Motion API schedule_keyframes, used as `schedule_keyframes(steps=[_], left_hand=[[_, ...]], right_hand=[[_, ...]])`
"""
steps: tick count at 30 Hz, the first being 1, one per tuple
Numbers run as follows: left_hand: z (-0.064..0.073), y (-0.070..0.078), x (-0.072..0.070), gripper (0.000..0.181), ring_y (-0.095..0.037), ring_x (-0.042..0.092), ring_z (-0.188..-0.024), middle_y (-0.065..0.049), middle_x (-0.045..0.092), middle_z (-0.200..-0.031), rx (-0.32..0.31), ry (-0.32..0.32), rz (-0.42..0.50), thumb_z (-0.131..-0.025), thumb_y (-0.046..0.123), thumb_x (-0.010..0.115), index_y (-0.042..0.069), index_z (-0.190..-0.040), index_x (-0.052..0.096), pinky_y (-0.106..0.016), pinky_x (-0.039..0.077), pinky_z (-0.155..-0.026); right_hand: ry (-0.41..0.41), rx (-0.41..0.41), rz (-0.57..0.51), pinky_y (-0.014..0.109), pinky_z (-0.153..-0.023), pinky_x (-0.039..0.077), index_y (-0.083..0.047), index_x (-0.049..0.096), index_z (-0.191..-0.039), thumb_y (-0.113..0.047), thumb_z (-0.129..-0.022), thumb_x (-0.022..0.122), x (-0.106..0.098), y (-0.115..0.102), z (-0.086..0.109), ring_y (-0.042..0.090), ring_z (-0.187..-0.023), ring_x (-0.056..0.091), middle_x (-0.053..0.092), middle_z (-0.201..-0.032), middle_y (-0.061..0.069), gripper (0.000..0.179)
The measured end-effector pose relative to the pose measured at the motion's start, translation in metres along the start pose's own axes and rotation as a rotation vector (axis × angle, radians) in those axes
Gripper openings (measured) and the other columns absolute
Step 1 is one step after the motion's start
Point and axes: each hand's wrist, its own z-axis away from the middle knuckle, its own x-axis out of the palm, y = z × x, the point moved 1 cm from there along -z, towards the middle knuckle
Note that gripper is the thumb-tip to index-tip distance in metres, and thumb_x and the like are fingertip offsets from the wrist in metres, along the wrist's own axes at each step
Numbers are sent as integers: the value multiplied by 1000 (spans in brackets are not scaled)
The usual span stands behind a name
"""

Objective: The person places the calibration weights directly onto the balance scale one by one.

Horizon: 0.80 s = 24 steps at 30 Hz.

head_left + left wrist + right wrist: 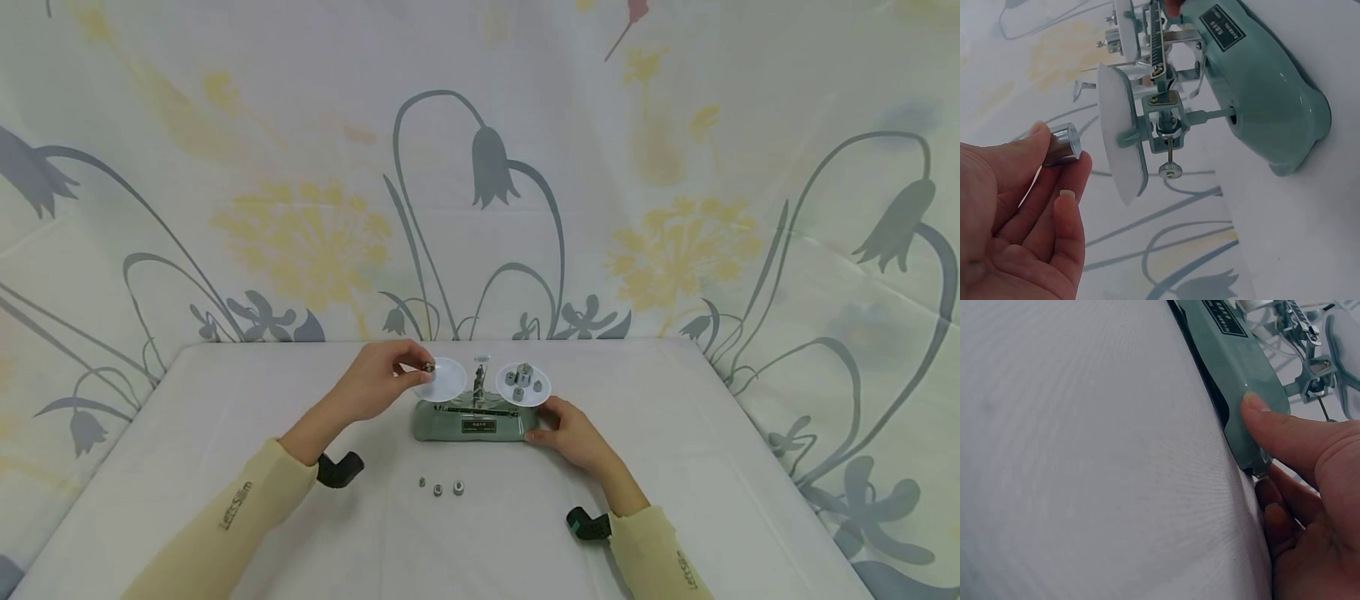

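Observation:
A green two-pan balance scale [476,423] stands on the table with white pans on both sides. My left hand [378,379] pinches a shiny metal cylindrical weight [1063,145] between thumb and fingers. That weight is just above the left pan [447,380], with a gap between them in the left wrist view. On the right pan [504,395] sit several metal weights [524,375] of differing sizes. My right hand [573,433] grips the right end of the scale's base, thumb [1257,403] on its front and the other fingers curled around the end.
In front of the scale, three small metal weights [459,487] stand on the white tablecloth [510,542]. A flower-patterned cloth [480,250] hangs behind the table. Black devices [340,470] are worn at both wrists.

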Motion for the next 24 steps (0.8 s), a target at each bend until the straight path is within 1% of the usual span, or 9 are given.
schedule_keyframes(steps=[9, 14, 19, 24], left_hand=[[-16, -2, 8, 15, -17, 66, -97, 1, 72, -102, -17, -50, -43, -91, 16, 74, 11, -105, 70, -34, 52, -81], [-24, -3, 11, 15, -18, 66, -94, 0, 72, -103, -39, -75, -31, -92, 18, 73, 11, -106, 70, -35, 54, -80], [-31, -6, 14, 14, -17, 66, -95, 0, 72, -101, -24, -77, -31, -91, 15, 73, 10, -104, 70, -34, 54, -81], [-33, -7, 17, 11, -16, 66, -94, 1, 71, -98, -4, -86, -19, -91, 11, 73, 10, -101, 70, -34, 54, -80]], right_hand=[[6, 5, 9, 52, -111, 35, 0, 59, -129, -9, -81, 81, 1, 1, 0, 37, -132, 47, 59, -132, 17, 53], [6, 7, 11, 52, -111, 35, -1, 59, -129, -10, -82, 81, 1, 1, 0, 37, -133, 46, 59, -133, 17, 53], [8, 6, 7, 52, -111, 35, -1, 59, -129, -11, -82, 81, 1, 3, 0, 37, -132, 47, 59, -133, 17, 53], [13, 7, 9, 53, -111, 35, 0, 60, -128, -11, -82, 81, 1, 3, 0, 37, -132, 47, 59, -132, 17, 52]])
